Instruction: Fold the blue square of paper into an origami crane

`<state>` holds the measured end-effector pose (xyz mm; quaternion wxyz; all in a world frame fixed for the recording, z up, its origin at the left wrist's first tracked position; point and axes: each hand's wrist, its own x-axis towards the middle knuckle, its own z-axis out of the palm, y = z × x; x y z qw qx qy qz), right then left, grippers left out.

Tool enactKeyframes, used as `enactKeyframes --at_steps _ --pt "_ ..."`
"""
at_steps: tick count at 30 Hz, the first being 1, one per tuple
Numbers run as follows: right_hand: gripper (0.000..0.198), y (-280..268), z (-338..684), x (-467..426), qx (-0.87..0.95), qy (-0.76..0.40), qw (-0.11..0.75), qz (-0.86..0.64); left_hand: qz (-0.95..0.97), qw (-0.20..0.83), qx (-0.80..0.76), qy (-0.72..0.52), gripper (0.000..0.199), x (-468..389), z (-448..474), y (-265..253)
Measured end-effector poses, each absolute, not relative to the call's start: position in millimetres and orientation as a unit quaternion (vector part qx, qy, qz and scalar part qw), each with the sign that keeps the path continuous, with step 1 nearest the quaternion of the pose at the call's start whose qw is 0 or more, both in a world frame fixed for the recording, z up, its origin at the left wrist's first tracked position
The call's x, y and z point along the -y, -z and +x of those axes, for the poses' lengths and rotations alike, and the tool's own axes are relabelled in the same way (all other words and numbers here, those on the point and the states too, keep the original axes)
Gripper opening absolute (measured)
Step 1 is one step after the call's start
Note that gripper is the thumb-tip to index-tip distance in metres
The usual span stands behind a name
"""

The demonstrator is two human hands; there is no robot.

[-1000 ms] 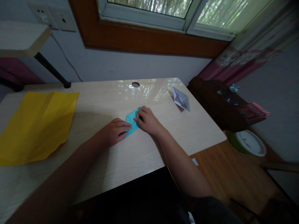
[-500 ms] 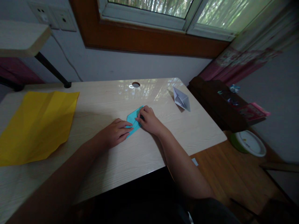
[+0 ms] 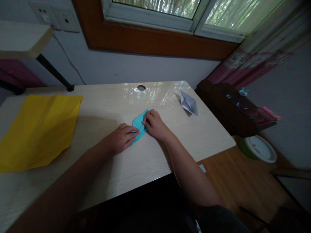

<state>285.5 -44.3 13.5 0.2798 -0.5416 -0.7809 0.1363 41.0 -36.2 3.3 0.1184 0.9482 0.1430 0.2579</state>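
Observation:
A folded piece of turquoise paper (image 3: 137, 121) lies on the desk between my two hands, its long side slanting up to the right. My left hand (image 3: 123, 138) rests flat, fingers stretched over the paper's lower left part. With thumb and fingers pinched together, my right hand (image 3: 155, 124) grips the paper's right edge. The fingers of both hands hide parts of the folds.
A large yellow sheet (image 3: 46, 129) covers the desk's left side. On the right stands a folded white paper boat (image 3: 189, 103). The pale desk (image 3: 102, 100) has a cable hole (image 3: 141, 88) near the back; a shelf leg (image 3: 54, 72) stands at the back left.
Both hands stay nearly in place over the turquoise paper. My left hand has shifted very slightly to the right, and a little more of the paper's lower tip shows.

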Motion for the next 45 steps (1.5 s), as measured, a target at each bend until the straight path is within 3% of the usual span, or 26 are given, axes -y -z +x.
enactKeyframes --at_steps 45 --pt "0.007 -11.4 283.9 45.0 0.774 -0.111 0.294 -0.549 0.951 0.095 -0.153 -0.252 0.029 40.2 43.3 -4.8"
